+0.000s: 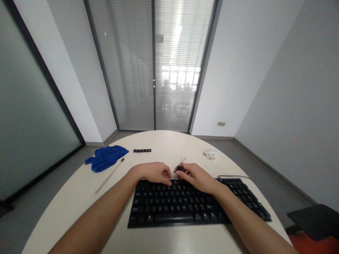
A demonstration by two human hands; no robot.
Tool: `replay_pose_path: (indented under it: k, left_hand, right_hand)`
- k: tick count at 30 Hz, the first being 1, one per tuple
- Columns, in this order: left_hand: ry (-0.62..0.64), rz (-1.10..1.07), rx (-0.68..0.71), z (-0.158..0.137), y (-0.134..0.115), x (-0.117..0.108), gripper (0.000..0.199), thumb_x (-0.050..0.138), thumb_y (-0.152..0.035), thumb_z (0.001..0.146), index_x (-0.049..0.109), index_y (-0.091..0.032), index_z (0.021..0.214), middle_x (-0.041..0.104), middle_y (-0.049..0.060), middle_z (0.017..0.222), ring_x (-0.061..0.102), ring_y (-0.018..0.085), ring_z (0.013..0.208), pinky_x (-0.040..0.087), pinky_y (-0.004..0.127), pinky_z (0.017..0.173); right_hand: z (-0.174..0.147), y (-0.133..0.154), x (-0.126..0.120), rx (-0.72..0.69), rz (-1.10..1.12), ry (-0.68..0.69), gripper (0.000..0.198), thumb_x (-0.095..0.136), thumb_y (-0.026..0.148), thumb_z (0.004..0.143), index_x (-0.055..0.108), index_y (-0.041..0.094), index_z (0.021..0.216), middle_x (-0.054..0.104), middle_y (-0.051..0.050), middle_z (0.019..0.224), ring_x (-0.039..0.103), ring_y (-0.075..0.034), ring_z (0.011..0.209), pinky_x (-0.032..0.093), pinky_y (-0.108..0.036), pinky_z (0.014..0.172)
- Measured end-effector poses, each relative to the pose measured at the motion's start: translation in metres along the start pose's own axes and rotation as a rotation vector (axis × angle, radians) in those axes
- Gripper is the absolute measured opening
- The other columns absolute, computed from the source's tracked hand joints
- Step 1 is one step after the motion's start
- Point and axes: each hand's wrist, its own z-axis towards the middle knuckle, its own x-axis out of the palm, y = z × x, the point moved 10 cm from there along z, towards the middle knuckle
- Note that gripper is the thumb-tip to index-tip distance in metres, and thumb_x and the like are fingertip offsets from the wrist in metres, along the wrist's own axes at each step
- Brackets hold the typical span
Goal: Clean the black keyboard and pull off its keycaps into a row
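Observation:
A black keyboard lies on the table in front of me. My left hand rests over its far edge near the middle, fingers loosely curled and the thumb apart from them. Nothing shows in that hand. In the fingers of my right hand is a wire keycap puller with a black grip, its thin wire ends pointing up and away. This hand is just above the keyboard's far edge, right of the left hand. The right forearm covers part of the keys. Beyond the hands, several loose black keycaps stand in a row.
On the pale round table, a blue cloth lies at the left. Beside it is a thin brush with a dark tip. A crumpled white tissue sits at the far right, and a black cable runs behind the keyboard.

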Motion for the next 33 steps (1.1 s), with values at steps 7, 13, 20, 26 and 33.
replay_pose_path:
  k: [7, 13, 20, 26, 33]
  left_hand:
    - [-0.009, 0.093, -0.035, -0.007, -0.011, -0.001, 0.036, 0.070, -0.041, 0.082, 0.072, -0.018, 0.110, 0.076, 0.006, 0.100, 0.068, 0.020, 0.085, 0.047, 0.026, 0.073]
    - [-0.024, 0.074, -0.007, -0.002, -0.011, 0.001, 0.031, 0.069, -0.038, 0.084, 0.072, -0.019, 0.108, 0.076, 0.005, 0.099, 0.068, 0.019, 0.085, 0.046, 0.025, 0.073]
    - [-0.072, 0.069, 0.010, -0.001, -0.016, 0.000, 0.026, 0.068, -0.036, 0.084, 0.074, -0.020, 0.103, 0.076, 0.004, 0.093, 0.067, 0.019, 0.079, 0.046, 0.026, 0.070]
    - [-0.087, 0.059, 0.015, -0.001, -0.017, -0.001, 0.026, 0.068, -0.037, 0.083, 0.074, -0.020, 0.101, 0.076, 0.004, 0.092, 0.067, 0.019, 0.077, 0.045, 0.026, 0.067]
    - [-0.130, 0.048, 0.047, 0.001, -0.020, -0.003, 0.022, 0.066, -0.036, 0.084, 0.073, -0.019, 0.098, 0.075, 0.003, 0.091, 0.067, 0.019, 0.077, 0.044, 0.025, 0.066]
  right_hand:
    - [-0.001, -0.001, 0.003, -0.023, -0.001, 0.022, 0.028, 0.055, 0.043, 0.097, 0.071, 0.020, 0.097, 0.072, -0.002, 0.084, 0.064, -0.016, 0.073, 0.045, -0.025, 0.068]
    - [0.003, -0.015, 0.005, -0.004, 0.086, -0.022, 0.031, 0.051, 0.040, 0.099, 0.068, 0.018, 0.085, 0.072, -0.002, 0.080, 0.064, -0.016, 0.074, 0.046, -0.025, 0.068]
    - [0.004, -0.023, 0.007, 0.013, 0.111, -0.050, 0.037, 0.050, 0.045, 0.098, 0.069, 0.018, 0.081, 0.073, -0.002, 0.078, 0.065, -0.018, 0.072, 0.048, -0.027, 0.068]
    - [0.004, -0.044, 0.010, 0.112, 0.286, -0.059, 0.045, 0.051, 0.057, 0.095, 0.069, 0.017, 0.084, 0.075, -0.006, 0.080, 0.069, -0.020, 0.074, 0.052, -0.030, 0.070]
    - [0.005, -0.044, 0.012, 0.125, 0.360, -0.059, 0.048, 0.052, 0.062, 0.093, 0.068, 0.017, 0.086, 0.074, -0.006, 0.079, 0.068, -0.020, 0.073, 0.052, -0.030, 0.068]
